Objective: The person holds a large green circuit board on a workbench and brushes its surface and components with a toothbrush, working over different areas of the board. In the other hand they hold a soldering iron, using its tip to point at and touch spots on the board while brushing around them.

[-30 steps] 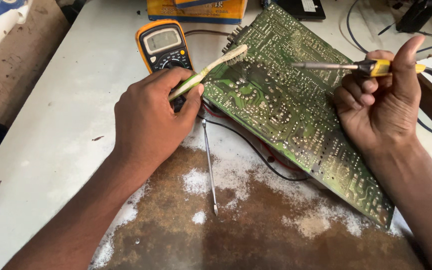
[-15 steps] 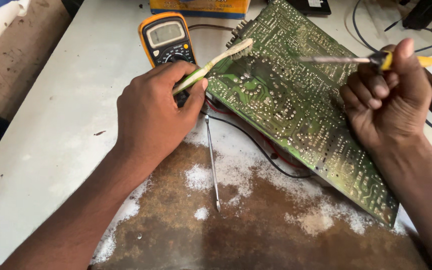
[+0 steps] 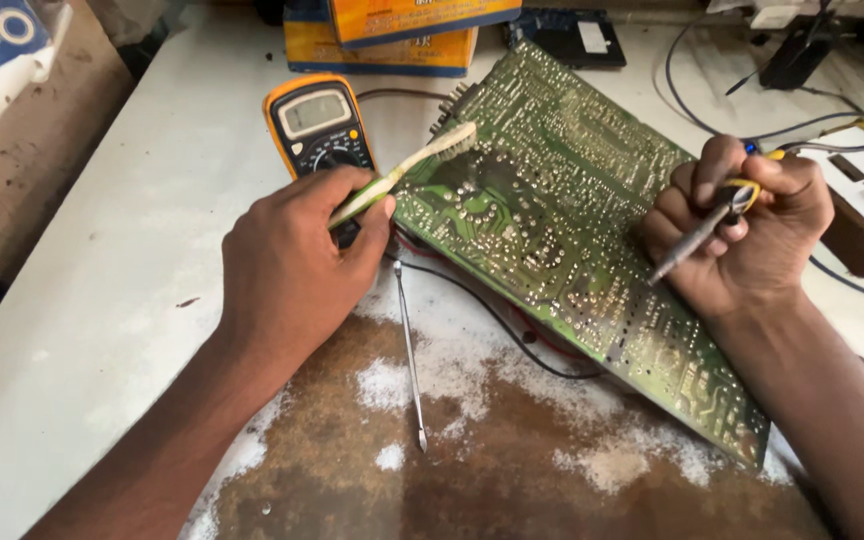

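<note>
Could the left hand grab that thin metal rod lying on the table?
Probably not yet: the left hand is already gripping a toothbrush. The thin rod lies uncovered right beside it, so dropping the brush would free the way.

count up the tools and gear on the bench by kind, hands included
hands: 2, left hand holding a toothbrush, right hand holding a screwdriver
toothbrush: 1
screwdriver: 1
green circuit board: 1
orange multimeter: 1
thin metal probe lying loose on the bench: 1
yellow boxes at the back: 2
total: 9
</note>
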